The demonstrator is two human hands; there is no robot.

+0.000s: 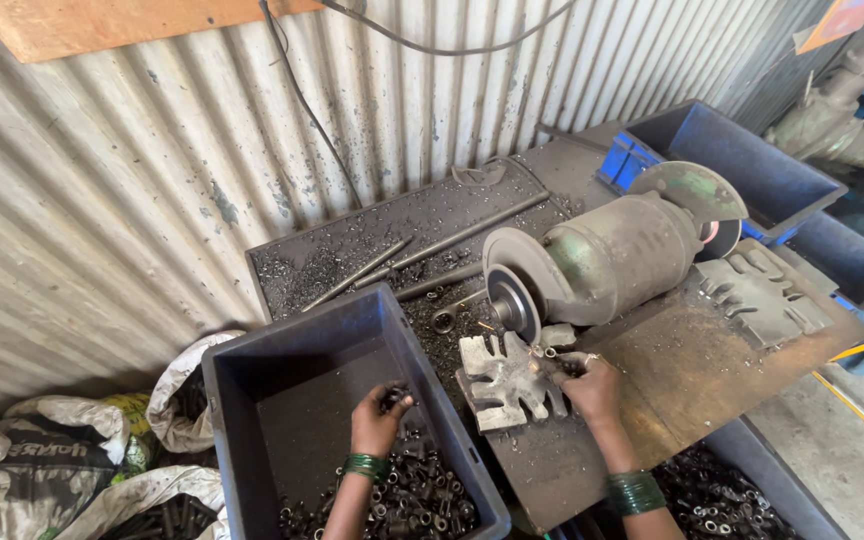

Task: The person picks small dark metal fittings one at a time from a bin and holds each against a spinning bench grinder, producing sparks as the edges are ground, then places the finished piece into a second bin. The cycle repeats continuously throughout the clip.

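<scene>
bench grinder [612,255] sits mid bench, wheel facing person. blue bin [252,400] left of grinder, small metal rings inside. left hand [377,420] in bin, closed around rings. right hand [592,388] just below wheel, pinching ring [550,352] on slotted rest [502,385].

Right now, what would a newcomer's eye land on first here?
The greenish bench grinder on the steel bench, its wheel just above the right hand beside a slotted metal rest. Then the left hand, reaching into the blue bin of small metal rings.
</scene>
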